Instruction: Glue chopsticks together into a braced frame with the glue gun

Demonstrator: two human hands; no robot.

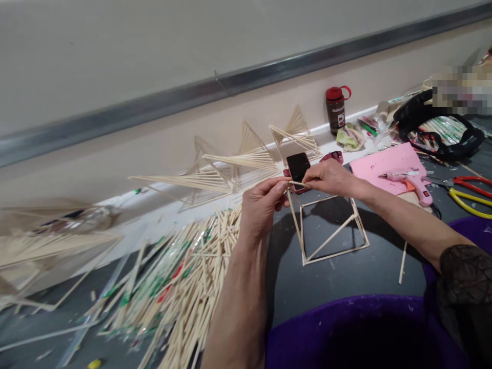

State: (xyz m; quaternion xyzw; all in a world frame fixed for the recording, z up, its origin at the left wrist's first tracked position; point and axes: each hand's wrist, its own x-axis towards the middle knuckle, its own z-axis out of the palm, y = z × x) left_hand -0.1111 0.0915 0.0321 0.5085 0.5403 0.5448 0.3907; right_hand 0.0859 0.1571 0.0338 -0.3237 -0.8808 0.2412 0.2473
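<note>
Between my two hands runs a short wooden stick [297,183], lying roughly level above the top end of a stick frame [331,234]. My left hand [263,201] pinches its left end near the frame's raised corner. The fingertips of my right hand [326,177] grip the other end. Below them, the frame has a four-sided base of thin sticks with slanting pieces joined at its corners. Just behind my hands, a dark-screened phone [299,166] leans tilted. My fingers partly hide the joint where stick and frame come close, so I cannot tell whether they touch.
A large pile of loose sticks [203,266] and plastic wrappers lies left. Finished fan-like stick structures [246,159] stand along the wall. To the right are a pink glue gun [409,179], pink foam sheet [369,163], pliers [471,187] and a bottle [335,110]. Purple bins [346,312] sit in front.
</note>
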